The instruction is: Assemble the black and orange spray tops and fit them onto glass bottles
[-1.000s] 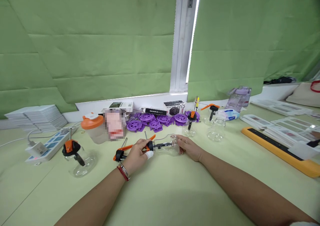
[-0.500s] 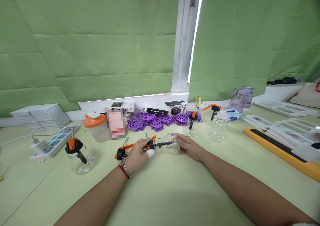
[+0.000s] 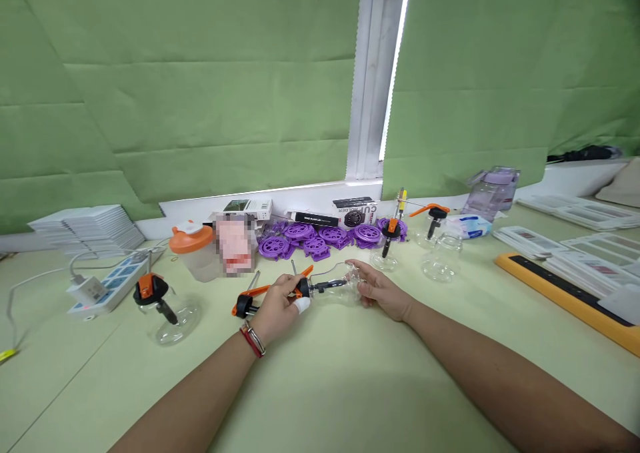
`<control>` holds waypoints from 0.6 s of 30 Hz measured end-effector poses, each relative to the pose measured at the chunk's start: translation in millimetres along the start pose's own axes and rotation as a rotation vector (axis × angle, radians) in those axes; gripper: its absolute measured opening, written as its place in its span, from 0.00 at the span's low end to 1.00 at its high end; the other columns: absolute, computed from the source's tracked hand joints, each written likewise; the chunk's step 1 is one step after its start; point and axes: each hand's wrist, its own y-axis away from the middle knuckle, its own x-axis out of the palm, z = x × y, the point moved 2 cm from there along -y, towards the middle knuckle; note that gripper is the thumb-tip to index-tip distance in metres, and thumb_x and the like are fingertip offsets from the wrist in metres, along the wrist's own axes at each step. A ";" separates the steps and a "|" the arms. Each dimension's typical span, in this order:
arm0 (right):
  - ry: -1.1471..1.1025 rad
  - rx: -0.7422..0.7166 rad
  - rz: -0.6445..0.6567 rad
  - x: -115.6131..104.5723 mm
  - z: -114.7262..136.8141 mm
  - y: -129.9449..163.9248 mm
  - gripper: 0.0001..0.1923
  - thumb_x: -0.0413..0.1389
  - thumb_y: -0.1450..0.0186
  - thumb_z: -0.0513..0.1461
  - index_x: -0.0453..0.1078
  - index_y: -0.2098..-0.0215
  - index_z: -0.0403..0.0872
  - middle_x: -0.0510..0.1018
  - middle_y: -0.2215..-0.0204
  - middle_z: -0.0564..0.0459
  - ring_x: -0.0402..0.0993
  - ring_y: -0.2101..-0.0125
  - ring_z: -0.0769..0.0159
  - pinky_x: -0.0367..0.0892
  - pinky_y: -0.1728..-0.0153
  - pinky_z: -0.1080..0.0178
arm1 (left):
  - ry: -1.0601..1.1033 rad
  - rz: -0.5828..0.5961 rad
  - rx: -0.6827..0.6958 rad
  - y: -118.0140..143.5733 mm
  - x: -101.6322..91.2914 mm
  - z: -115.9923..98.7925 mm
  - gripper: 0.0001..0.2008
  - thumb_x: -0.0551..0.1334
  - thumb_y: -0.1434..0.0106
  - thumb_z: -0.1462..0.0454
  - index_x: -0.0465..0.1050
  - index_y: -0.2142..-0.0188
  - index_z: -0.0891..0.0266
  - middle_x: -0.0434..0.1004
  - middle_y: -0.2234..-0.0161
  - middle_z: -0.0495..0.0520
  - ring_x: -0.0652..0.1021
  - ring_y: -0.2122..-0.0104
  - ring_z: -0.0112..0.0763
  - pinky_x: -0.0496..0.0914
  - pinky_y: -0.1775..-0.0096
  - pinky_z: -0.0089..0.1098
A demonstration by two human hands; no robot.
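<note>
Text first: the CUP HOLDER box [image 3: 355, 215], right behind the purple parts [image 3: 334, 235], has print that looks like "CUP HOLDER"; the black-edged box [image 3: 313, 218], also right behind them, seems to start "WIND", rest too small to be sure. The pink pack [image 3: 235, 243] left of the purple parts is pixelated, label n/a.

Your glass jar [image 3: 345, 273] is in front of the purple parts, tipped on its side, black rod [image 3: 330, 285] inside. Your L hand [image 3: 280, 308] grasps the black cap w/ orange lever [image 3: 303, 286] at its neck; your R hand [image 3: 384, 293] is closed round its base.

In the way: loose lid [image 3: 245, 305], front-left of the purple parts, just beside your L hand, partly hidden by it.

Further left of the purple parts: orange-lid cup [image 3: 195, 259], then capped jar [image 3: 152, 289] nearer you, power strip [image 3: 120, 278] w/ charger [image 3: 89, 293] plugged in. Right of them: second capped jar [image 3: 393, 229], lidless jar [image 3: 440, 266], wipes pack [image 3: 469, 226], lilac bottle [image 3: 493, 193], yellow-black bar [image 3: 555, 291] farthest R.
</note>
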 end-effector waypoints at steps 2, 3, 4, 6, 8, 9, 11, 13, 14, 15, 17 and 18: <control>0.003 0.007 -0.001 -0.8 -1.6 -0.8 0.32 0.57 0.41 0.48 0.53 0.41 0.55 0.65 0.52 0.48 0.60 0.79 0.78 0.60 0.78 0.67 | -0.011 0.010 0.001 -0.1 0.5 1.0 0.22 0.59 0.45 0.63 0.69 0.49 0.59 0.65 0.62 0.54 0.71 0.62 0.33 0.68 0.57 0.35; 0.007 0.009 -0.002 -0.8 -1.8 -1.1 0.32 0.57 0.41 0.48 0.53 0.41 0.54 0.65 0.53 0.48 0.60 0.80 0.78 0.60 0.78 0.67 | -0.015 0.016 0.000 -0.2 0.7 1.6 0.22 0.59 0.45 0.63 0.69 0.49 0.59 0.65 0.61 0.54 0.71 0.61 0.34 0.69 0.57 0.35; 0.011 0.012 -0.002 -0.5 -1.7 -1.2 0.33 0.57 0.41 0.49 0.52 0.41 0.54 0.65 0.53 0.48 0.60 0.80 0.78 0.60 0.78 0.67 | -0.017 0.020 0.000 -0.4 0.9 2.4 0.22 0.58 0.45 0.62 0.69 0.49 0.59 0.65 0.61 0.54 0.71 0.61 0.34 0.69 0.57 0.35; 0.032 0.024 0.001 0.8 -0.3 -0.9 0.33 0.56 0.41 0.50 0.52 0.41 0.53 0.65 0.52 0.47 0.61 0.80 0.78 0.60 0.78 0.67 | -0.018 0.026 0.005 -1.0 0.6 4.2 0.23 0.58 0.44 0.62 0.68 0.48 0.60 0.65 0.60 0.55 0.72 0.61 0.34 0.69 0.57 0.35; 0.075 0.031 0.004 2.5 2.5 0.4 0.34 0.55 0.40 0.51 0.49 0.39 0.55 0.64 0.50 0.46 0.64 0.78 0.77 0.61 0.77 0.67 | -0.012 0.028 0.032 -1.9 -1.2 6.4 0.23 0.58 0.44 0.62 0.67 0.47 0.59 0.64 0.59 0.56 0.72 0.60 0.35 0.70 0.57 0.36; 0.112 0.017 -0.003 3.1 4.7 1.3 0.35 0.54 0.40 0.51 0.47 0.38 0.56 0.63 0.49 0.46 0.65 0.77 0.76 0.62 0.76 0.67 | -0.006 0.026 0.052 -2.3 -2.9 7.5 0.23 0.58 0.44 0.62 0.67 0.47 0.58 0.64 0.58 0.55 0.71 0.59 0.35 0.70 0.57 0.36; 0.256 -0.059 -0.019 4.2 10.6 4.1 0.37 0.55 0.40 0.49 0.44 0.37 0.59 0.59 0.45 0.46 0.67 0.72 0.73 0.65 0.73 0.65 | -0.009 0.028 0.095 -2.8 -7.5 8.6 0.23 0.58 0.43 0.62 0.66 0.47 0.55 0.63 0.57 0.54 0.71 0.56 0.35 0.71 0.55 0.37; 0.496 -0.169 -0.034 6.6 18.1 7.9 0.38 0.57 0.42 0.46 0.46 0.37 0.60 0.54 0.41 0.47 0.67 0.65 0.68 0.67 0.66 0.61 | -0.070 0.036 0.142 -1.9 -13.1 6.4 0.23 0.58 0.43 0.62 0.65 0.46 0.53 0.62 0.55 0.54 0.70 0.55 0.35 0.72 0.55 0.37; 0.635 -0.221 -0.051 8.5 22.2 10.2 0.38 0.59 0.43 0.44 0.49 0.38 0.60 0.52 0.40 0.48 0.67 0.60 0.63 0.66 0.62 0.58 | -0.131 0.038 0.172 -0.7 -15.6 3.4 0.23 0.57 0.42 0.63 0.64 0.46 0.53 0.62 0.55 0.54 0.70 0.55 0.36 0.72 0.55 0.37; 0.770 -0.264 -0.072 11.2 26.1 12.7 0.38 0.60 0.45 0.43 0.52 0.39 0.59 0.53 0.39 0.49 0.65 0.56 0.59 0.64 0.57 0.55 | -0.204 0.036 0.207 1.2 -17.5 -1.1 0.24 0.57 0.42 0.63 0.63 0.45 0.53 0.62 0.54 0.55 0.71 0.55 0.36 0.71 0.55 0.37; 0.974 -0.315 -0.127 18.6 32.6 17.9 0.41 0.62 0.48 0.43 0.53 0.39 0.58 0.57 0.41 0.49 0.59 0.49 0.51 0.58 0.50 0.49 | -0.348 0.028 0.284 6.8 -18.7 -13.6 0.25 0.57 0.41 0.63 0.61 0.43 0.54 0.62 0.52 0.58 0.71 0.55 0.38 0.70 0.54 0.38; 1.039 -0.326 -0.146 23.2 34.7 20.5 0.43 0.62 0.49 0.43 0.52 0.38 0.57 0.60 0.43 0.48 0.58 0.48 0.50 0.56 0.49 0.48 | -0.399 0.032 0.324 10.1 -17.6 -21.0 0.26 0.56 0.41 0.63 0.60 0.42 0.54 0.62 0.51 0.58 0.70 0.54 0.39 0.70 0.54 0.39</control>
